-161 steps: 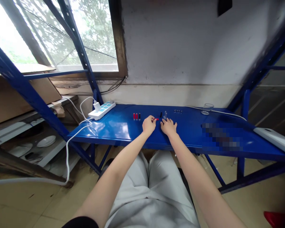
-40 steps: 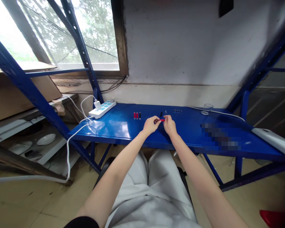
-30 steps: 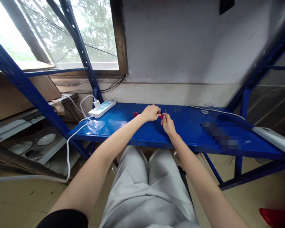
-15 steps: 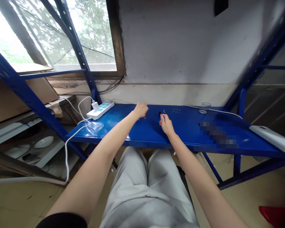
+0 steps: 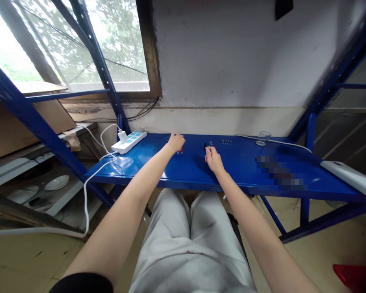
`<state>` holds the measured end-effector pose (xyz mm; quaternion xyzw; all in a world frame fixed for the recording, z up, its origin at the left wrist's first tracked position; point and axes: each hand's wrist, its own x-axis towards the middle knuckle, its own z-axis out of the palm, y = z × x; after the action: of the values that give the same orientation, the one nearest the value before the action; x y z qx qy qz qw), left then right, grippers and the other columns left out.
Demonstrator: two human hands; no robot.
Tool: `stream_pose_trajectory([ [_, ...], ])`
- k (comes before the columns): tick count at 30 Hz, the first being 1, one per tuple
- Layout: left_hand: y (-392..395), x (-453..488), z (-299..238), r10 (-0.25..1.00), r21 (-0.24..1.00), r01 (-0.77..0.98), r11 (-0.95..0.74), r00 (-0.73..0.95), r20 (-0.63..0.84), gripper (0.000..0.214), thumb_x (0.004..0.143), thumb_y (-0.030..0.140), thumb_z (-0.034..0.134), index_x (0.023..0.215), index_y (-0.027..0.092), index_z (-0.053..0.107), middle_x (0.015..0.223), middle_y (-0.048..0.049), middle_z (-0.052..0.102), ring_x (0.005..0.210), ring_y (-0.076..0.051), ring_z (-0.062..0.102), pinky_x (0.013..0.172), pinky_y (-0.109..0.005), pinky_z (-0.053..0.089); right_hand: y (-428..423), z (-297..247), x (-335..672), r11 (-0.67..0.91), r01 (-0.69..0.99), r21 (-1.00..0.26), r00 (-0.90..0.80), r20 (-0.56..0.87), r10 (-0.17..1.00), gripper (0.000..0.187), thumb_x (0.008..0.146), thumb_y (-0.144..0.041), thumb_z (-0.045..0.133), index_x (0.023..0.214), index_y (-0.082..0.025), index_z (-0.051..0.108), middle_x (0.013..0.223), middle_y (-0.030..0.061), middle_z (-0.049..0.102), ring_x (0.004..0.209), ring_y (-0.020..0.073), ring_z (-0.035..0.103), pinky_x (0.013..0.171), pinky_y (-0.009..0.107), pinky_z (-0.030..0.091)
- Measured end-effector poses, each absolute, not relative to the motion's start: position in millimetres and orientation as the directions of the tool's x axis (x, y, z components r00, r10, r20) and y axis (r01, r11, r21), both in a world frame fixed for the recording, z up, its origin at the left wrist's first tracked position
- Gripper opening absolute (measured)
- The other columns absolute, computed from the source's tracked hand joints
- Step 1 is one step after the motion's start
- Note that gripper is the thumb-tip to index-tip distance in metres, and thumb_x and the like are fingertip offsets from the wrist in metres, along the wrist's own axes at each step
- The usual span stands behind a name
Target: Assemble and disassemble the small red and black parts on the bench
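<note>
My left hand (image 5: 176,142) reaches to the back of the blue metal shelf (image 5: 171,171), fingers curled down over a row of small red and black pieces. A small red piece (image 5: 181,149) shows at its fingertips, and the hand seems to pinch it. The rest of the row is hidden under the hand. My right hand (image 5: 212,156) rests on the shelf with fingers loosely curled and nothing visible in them. Just beyond its fingertips stand a small black piece (image 5: 205,145) and a tiny clear part (image 5: 210,143).
A row of tiny studs (image 5: 226,142) lies right of the clear part. A small glass cup (image 5: 263,138) stands at the back right beside a white cable. A white power strip (image 5: 128,141) with a plugged charger sits at the shelf's left end. A white flat object (image 5: 347,179) lies far right.
My two hands held the red piece together, then parted. My left hand carried it left and back to the row of pieces. My right hand has stayed put over the last half second.
</note>
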<state>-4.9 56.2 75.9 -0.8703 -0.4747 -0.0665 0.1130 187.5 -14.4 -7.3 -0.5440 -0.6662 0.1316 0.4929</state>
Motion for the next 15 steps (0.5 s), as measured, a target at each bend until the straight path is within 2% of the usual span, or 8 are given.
stream_pose_trajectory([
  [7,59.1,-6.3,75.9,0.820,-0.080,0.848,-0.523,0.527,0.224,0.014,0.065,0.003,0.058,0.068,0.015,0.064,0.094,-0.0117,0.060,0.100,-0.028,0.047,0.093,-0.044,0.022,-15.3,-6.9,187.7,0.369,0.586,-0.721,0.077,0.503,0.861,0.041,0.088,-0.050,0.025,0.105,-0.021,0.049,0.059,0.0008,0.058,0.058,0.0178,0.055,0.060,0.028,0.038],
  [15,57.6,-8.2,80.5,0.819,-0.185,0.836,-0.516,0.545,0.178,0.018,0.070,0.004,0.053,0.077,0.016,0.066,0.099,-0.0126,0.061,0.101,-0.027,0.048,0.093,-0.044,0.024,-16.1,-5.9,187.5,0.356,0.585,-0.728,0.075,0.486,0.871,0.041,0.088,-0.050,0.025,0.105,-0.021,0.048,0.060,0.0007,0.058,0.059,0.0174,0.055,0.060,0.027,0.038],
])
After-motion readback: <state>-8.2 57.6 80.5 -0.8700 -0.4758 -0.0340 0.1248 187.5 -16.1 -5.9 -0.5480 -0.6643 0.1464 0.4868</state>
